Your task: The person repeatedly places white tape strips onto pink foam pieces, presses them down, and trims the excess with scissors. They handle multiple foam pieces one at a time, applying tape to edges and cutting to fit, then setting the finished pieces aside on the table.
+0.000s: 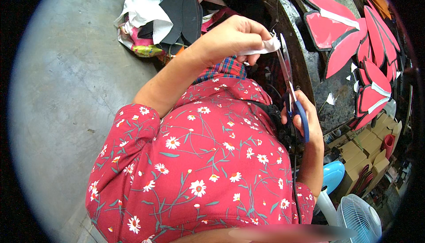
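Where not hidden by body or goods, grey floor [66, 88], filling the left side, faintly marked. Bench [335, 113], dark and worn, running along the right. Shirt [199, 163], red, with white daisies and green stems, on the wearer. Bundle [144, 51] of bright patterned cloth, on the floor beyond the left arm, with white cloth [144, 4] and black pieces [182, 15] on top. Boxes [354, 152], brown cardboard, stacked at lower right. Fan [361, 218], with pale blue cage, near the lower right rim. Panels [347, 50], pink-red with black edges, spread and overlapping on the bench; white bands across some.

Left hand [230, 38], raised, fingers curled in; thumb and fingers closed in a firm-looking pinch on the strip. Right hand [313, 120], lower and nearer the body, wrapped around the scissors' grips, with fingers through the loops. Scissors [287, 68], blue-handled, pointing up and away from the body, with blades slightly parted. Strip [268, 47], white, narrow, jutting rightward from the left hand; free end right at the blades, contact not clear. Scraps [330, 99], small and white, scattered on the bench beside the panels.
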`<state>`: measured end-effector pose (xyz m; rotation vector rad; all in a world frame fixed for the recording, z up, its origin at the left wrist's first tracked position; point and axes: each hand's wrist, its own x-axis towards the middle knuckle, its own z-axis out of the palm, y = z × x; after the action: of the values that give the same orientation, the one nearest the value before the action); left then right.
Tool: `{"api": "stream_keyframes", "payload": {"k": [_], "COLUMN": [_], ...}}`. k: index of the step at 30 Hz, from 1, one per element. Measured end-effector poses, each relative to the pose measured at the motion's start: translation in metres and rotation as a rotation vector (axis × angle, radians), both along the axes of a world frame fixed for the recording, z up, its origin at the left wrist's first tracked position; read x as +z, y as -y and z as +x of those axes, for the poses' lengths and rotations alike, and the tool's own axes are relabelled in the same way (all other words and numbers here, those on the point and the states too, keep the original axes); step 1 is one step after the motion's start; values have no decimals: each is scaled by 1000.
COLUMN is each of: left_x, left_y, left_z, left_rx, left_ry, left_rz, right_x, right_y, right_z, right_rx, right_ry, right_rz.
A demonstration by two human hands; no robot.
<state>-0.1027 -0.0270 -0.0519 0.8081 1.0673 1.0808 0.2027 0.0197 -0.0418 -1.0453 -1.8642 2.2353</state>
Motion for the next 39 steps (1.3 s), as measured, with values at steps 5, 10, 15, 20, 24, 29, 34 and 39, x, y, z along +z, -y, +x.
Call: {"api": "stream_keyframes", "payload": {"k": [5,10,15,20,24,29,34,39], "left_x": [4,2,7,16,21,31,50,58], "left_y": [3,5,9,16,17,9,4,-5], "left_z": [-11,-6,3,2,-3,8,15,37], "left_rx": [129,39,69,99,62,17,-38,-237], "left_ry": [124,46,-76,-159,-180,-474,-521,-506], "left_rz": [9,36,24,-9,86,333,302,443], "right_x": [6,8,2,-5,2,28,34,24], "right_y": [0,0,1,1,-11,-29,-35,-42], "right_z": [2,-5,-9,-3,17,71,120,116], "right_rx": [21,26,-9,-129,-28,-216,-632,-566], "right_ry": [-85,-45,32,12,304,202,448,915], "right_rz": [-102,-30,132,-78,-37,149,494,905]}}
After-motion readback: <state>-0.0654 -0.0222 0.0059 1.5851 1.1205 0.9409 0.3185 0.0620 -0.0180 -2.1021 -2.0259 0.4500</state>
